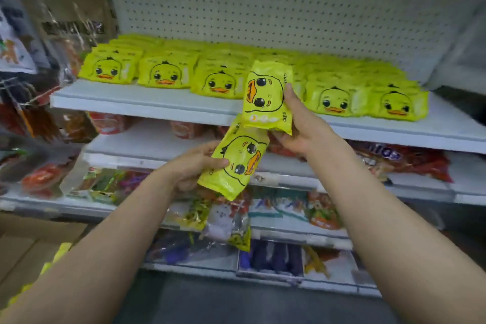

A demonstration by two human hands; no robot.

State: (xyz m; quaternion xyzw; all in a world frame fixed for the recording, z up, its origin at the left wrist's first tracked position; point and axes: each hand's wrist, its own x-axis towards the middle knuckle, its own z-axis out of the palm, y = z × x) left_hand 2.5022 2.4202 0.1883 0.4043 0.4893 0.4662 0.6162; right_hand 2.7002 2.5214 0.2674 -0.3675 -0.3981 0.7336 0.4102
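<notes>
I see left hand (193,166) fingers curled round lower pack (234,160), right hand (302,126) pinching upper pack (268,97) before shelf (147,105).

— Any words on the upper duck packet (268,97)?
— Dark letters run sideways along its right edge, starting "Cle". The right hand (305,126) covers the rest, and the small print lower down is blurred.
— The lower duck packet (236,163)?
— Nothing readable.
— Elsewhere?
— A red-and-blue bag (386,155) at the right has big white letters, too smeared to read.
</notes>
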